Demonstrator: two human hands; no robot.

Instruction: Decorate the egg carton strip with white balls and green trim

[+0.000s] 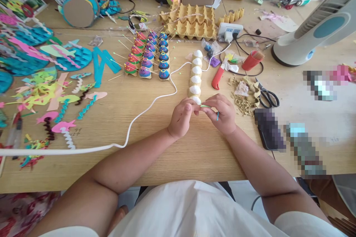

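Observation:
A strip of egg-carton cups with white tops (pixel 196 70) runs away from me on the wooden table. At its near end is my left hand (pixel 180 116), its fingertips against the last cup. My right hand (pixel 221 114) pinches a small green piece (pixel 205 106), with a short blue bit (pixel 217 115) showing by its fingers. The fingertips of both hands almost meet. What lies between my left fingertips is too small to make out. Painted carton strips in red (pixel 133 58), purple (pixel 147 57) and blue (pixel 164 56), with pins sticking out, stand to the left.
A white cable (pixel 129 122) crosses the table on the left, near paper fish (pixel 63 126). Right of the hands lie a red-handled cutter (pixel 217 78), black scissors (pixel 269 98) and a phone (pixel 269 129). Egg trays (pixel 190 29), a power strip (pixel 230 29) and a fan (pixel 308 33) stand behind.

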